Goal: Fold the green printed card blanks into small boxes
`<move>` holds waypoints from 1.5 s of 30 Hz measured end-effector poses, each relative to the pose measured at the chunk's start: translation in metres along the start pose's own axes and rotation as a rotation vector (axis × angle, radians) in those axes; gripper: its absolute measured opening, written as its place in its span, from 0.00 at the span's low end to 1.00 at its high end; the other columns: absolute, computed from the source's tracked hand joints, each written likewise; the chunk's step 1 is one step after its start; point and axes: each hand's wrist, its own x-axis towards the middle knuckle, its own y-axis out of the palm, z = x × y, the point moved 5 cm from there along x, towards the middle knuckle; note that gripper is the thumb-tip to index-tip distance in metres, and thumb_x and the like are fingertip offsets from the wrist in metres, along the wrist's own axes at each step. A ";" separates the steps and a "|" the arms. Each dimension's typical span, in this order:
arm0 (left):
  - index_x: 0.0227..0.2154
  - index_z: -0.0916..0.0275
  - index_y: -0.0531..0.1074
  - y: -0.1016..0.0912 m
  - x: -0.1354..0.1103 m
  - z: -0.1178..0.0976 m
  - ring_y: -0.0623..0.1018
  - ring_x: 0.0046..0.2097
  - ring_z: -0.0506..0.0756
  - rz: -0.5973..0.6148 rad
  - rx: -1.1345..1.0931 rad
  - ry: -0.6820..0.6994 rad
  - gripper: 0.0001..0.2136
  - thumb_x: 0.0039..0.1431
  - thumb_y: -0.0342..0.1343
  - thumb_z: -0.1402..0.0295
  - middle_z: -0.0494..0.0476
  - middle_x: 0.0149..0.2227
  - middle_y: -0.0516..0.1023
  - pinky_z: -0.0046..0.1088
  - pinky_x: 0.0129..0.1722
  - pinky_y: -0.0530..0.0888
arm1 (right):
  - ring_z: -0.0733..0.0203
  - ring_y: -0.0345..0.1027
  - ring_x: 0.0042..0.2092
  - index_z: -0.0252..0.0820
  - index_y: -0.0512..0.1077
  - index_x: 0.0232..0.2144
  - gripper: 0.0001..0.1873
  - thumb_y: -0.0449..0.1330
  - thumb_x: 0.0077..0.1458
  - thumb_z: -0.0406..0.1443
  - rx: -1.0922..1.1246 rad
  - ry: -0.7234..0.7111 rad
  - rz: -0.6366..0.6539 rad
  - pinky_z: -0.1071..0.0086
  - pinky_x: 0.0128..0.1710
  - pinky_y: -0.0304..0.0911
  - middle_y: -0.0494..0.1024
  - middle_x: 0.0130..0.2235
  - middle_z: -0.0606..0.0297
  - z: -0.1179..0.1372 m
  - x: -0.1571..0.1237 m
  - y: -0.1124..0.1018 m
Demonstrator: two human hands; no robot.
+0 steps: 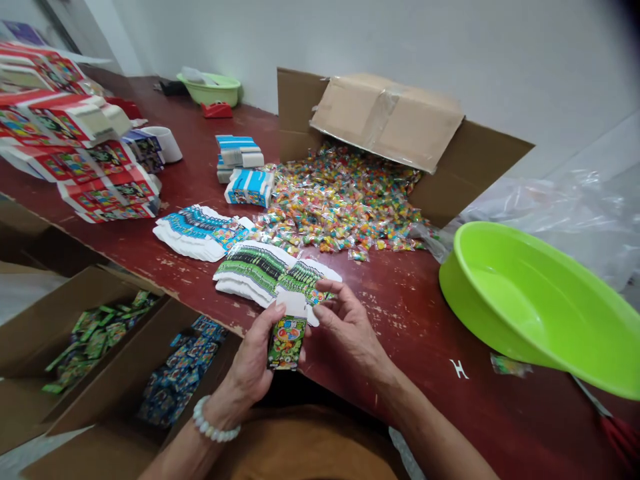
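Observation:
A small green printed carton (287, 340) sits upright between my two hands at the table's near edge, its white top flap raised. My left hand (255, 363) wraps around the carton's left side, a white bead bracelet on its wrist. My right hand (345, 320) pinches the carton's top flap with thumb and fingers. Just beyond lie a fanned stack of flat green cartons (260, 267) and a fanned stack of flat blue cartons (200, 230). A heap of small wrapped candies (340, 200) spills from a tipped cardboard box (395, 120).
A lime green basin (530, 300) sits at right beside clear plastic sheeting (565, 207). Red cartons (75, 147) pile at left; folded blue cartons (247, 183), a white cup (167, 143) and another green basin (210, 87) stand farther back. Floor boxes hold green packs (95, 340) and blue packs (180, 377).

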 end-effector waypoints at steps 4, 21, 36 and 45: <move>0.48 0.62 0.67 -0.001 0.001 0.003 0.74 0.21 0.50 0.014 0.129 0.087 0.21 0.53 0.61 0.60 0.50 0.26 0.77 0.23 0.18 0.72 | 0.66 0.64 0.23 0.44 0.70 0.46 0.18 0.66 0.53 0.41 0.142 0.181 0.161 0.72 0.23 0.66 0.70 0.27 0.70 -0.012 0.009 0.014; 0.49 0.64 0.69 0.001 0.000 -0.008 0.79 0.28 0.51 -0.077 -0.108 0.123 0.18 0.56 0.60 0.70 0.55 0.39 0.82 0.23 0.26 0.78 | 0.56 0.71 0.47 0.43 0.77 0.30 0.06 0.65 0.55 0.39 -0.436 -0.383 0.009 0.62 0.49 0.66 0.75 0.43 0.59 0.023 0.006 0.012; 0.54 0.64 0.70 0.011 0.000 -0.013 0.75 0.17 0.52 0.066 -0.119 -0.051 0.20 0.70 0.41 0.59 0.55 0.27 0.79 0.27 0.16 0.74 | 0.61 0.72 0.32 0.42 0.76 0.29 0.11 0.67 0.53 0.44 -0.259 -0.150 0.093 0.68 0.32 0.69 0.78 0.33 0.63 0.018 0.015 0.013; 0.56 0.66 0.70 0.000 0.010 0.001 0.74 0.15 0.53 0.118 -0.083 -0.067 0.25 0.69 0.42 0.54 0.58 0.25 0.80 0.25 0.14 0.70 | 0.70 0.66 0.23 0.37 0.75 0.27 0.13 0.70 0.47 0.41 0.048 0.132 0.149 0.73 0.21 0.64 0.81 0.40 0.58 0.007 0.031 0.019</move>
